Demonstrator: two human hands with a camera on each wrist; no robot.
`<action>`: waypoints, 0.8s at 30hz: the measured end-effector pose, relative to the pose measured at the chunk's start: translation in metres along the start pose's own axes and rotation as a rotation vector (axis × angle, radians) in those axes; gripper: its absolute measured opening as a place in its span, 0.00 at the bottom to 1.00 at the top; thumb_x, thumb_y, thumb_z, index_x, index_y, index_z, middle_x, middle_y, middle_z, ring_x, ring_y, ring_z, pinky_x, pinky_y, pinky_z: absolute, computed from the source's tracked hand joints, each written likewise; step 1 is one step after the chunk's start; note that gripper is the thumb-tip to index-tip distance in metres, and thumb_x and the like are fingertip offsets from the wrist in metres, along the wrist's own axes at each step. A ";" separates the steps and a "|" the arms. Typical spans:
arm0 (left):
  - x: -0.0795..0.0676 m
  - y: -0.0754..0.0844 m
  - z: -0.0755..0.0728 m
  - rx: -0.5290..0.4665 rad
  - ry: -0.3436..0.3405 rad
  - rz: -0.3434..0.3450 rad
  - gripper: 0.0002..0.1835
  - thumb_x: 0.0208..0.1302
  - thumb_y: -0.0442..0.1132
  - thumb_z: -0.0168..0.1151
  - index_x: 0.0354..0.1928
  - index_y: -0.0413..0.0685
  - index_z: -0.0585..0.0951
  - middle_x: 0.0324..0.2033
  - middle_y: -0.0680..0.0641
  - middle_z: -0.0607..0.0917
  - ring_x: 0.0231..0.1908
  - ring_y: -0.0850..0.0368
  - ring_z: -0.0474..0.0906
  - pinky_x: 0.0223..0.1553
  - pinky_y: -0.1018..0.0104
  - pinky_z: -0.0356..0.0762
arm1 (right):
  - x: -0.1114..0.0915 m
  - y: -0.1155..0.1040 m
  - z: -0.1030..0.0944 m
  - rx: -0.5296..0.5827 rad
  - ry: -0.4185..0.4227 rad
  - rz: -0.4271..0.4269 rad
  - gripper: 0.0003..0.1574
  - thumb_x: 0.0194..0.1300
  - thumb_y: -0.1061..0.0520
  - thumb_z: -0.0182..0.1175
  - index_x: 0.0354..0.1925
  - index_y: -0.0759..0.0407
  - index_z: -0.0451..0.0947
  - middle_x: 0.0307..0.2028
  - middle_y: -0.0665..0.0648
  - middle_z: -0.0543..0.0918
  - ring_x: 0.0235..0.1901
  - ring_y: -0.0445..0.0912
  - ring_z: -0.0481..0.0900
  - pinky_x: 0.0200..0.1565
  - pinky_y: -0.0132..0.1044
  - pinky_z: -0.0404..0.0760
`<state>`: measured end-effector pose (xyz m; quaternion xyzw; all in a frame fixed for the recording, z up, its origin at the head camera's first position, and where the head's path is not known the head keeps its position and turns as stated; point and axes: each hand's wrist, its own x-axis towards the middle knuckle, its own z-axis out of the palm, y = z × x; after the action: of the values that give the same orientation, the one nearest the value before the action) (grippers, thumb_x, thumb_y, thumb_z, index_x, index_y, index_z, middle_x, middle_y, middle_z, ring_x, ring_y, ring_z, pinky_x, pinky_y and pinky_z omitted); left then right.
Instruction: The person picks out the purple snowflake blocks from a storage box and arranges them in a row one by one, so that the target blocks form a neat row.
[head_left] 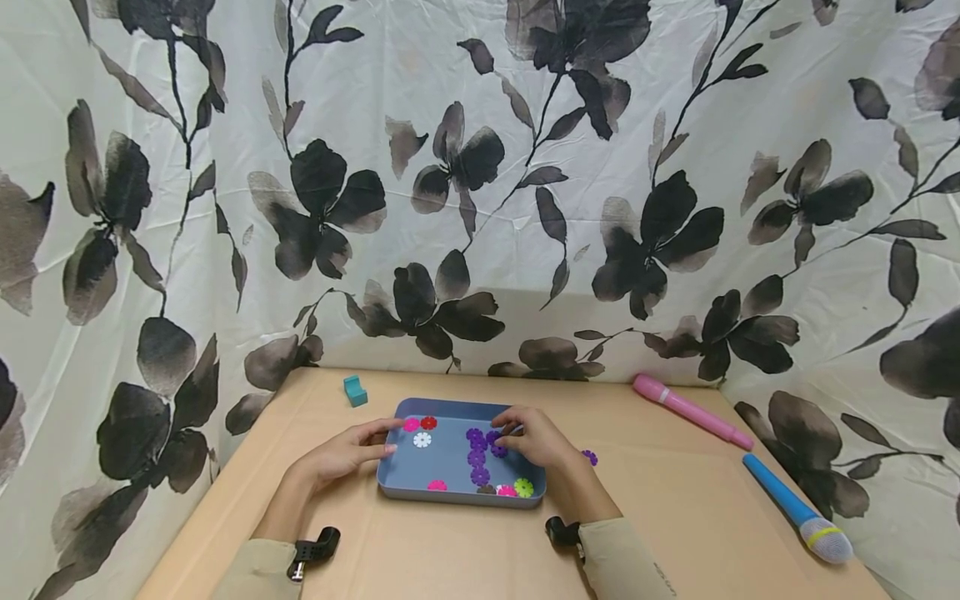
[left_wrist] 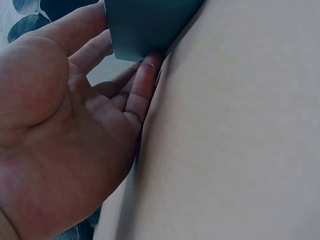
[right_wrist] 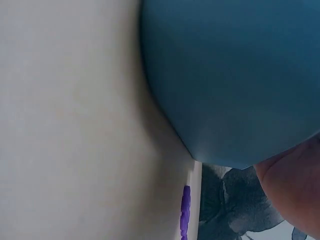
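A shallow blue-grey tray (head_left: 450,497) sits on the table between both hands. My left hand (head_left: 341,454) grips its left side, the thumb and a finger over the rim; the left wrist view shows other fingers against its outer side. My right hand (head_left: 536,437) reaches over the right rim with bent fingers and pinches a purple flower-shaped disc (head_left: 498,451). More purple discs (head_left: 477,458) stand in a column just left of it. Pink (head_left: 411,425), red (head_left: 428,422), white (head_left: 422,440) and green discs (head_left: 523,487) lie elsewhere in the tray. The right fingertips are partly hidden.
A loose purple disc (head_left: 590,457) lies on the table right of the tray. Behind the tray's left corner is a teal block (head_left: 355,391). Pink (head_left: 693,412) and blue toy microphones (head_left: 795,507) lie at the right. A floral cloth (head_left: 480,208) hangs behind the table.
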<state>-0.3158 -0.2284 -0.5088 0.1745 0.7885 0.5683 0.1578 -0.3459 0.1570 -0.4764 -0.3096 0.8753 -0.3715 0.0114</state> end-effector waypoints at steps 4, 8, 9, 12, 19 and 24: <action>0.000 0.000 -0.001 0.000 0.005 0.006 0.35 0.74 0.47 0.64 0.78 0.48 0.67 0.81 0.38 0.57 0.81 0.37 0.48 0.80 0.40 0.46 | 0.000 0.001 0.000 -0.019 -0.003 -0.001 0.15 0.67 0.64 0.70 0.52 0.65 0.86 0.49 0.62 0.87 0.48 0.53 0.86 0.49 0.43 0.87; 0.000 0.000 -0.001 0.013 -0.004 0.023 0.34 0.75 0.47 0.63 0.78 0.46 0.67 0.81 0.36 0.56 0.81 0.35 0.47 0.80 0.37 0.45 | 0.001 0.002 0.001 -0.072 -0.022 0.001 0.14 0.66 0.64 0.71 0.50 0.63 0.87 0.47 0.60 0.87 0.46 0.52 0.85 0.45 0.37 0.85; 0.000 0.000 -0.001 0.015 -0.005 0.026 0.34 0.75 0.47 0.63 0.78 0.46 0.67 0.81 0.35 0.56 0.81 0.34 0.47 0.80 0.37 0.45 | 0.001 0.001 0.002 -0.087 -0.029 0.005 0.14 0.66 0.64 0.71 0.50 0.62 0.87 0.46 0.59 0.87 0.45 0.52 0.85 0.44 0.37 0.85; 0.000 0.000 -0.001 0.017 -0.009 0.033 0.34 0.76 0.47 0.63 0.78 0.45 0.67 0.81 0.35 0.56 0.81 0.34 0.47 0.80 0.36 0.46 | 0.001 0.001 0.004 -0.130 -0.052 0.022 0.13 0.66 0.64 0.70 0.49 0.60 0.87 0.45 0.56 0.87 0.45 0.49 0.82 0.46 0.38 0.84; -0.001 0.001 0.001 -0.009 0.003 0.005 0.34 0.75 0.46 0.64 0.78 0.48 0.67 0.81 0.38 0.57 0.81 0.37 0.50 0.80 0.40 0.48 | 0.000 -0.002 0.009 -0.226 -0.058 0.061 0.10 0.67 0.63 0.70 0.46 0.56 0.88 0.42 0.50 0.85 0.41 0.44 0.78 0.47 0.41 0.83; -0.001 0.001 0.001 0.008 0.002 0.006 0.35 0.75 0.48 0.63 0.78 0.47 0.66 0.81 0.37 0.57 0.81 0.36 0.49 0.80 0.39 0.47 | 0.000 -0.003 0.011 -0.258 -0.051 0.061 0.07 0.65 0.63 0.71 0.41 0.54 0.87 0.39 0.49 0.84 0.39 0.43 0.78 0.44 0.38 0.82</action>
<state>-0.3147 -0.2281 -0.5084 0.1768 0.7904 0.5657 0.1547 -0.3416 0.1486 -0.4826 -0.2911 0.9242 -0.2471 0.0050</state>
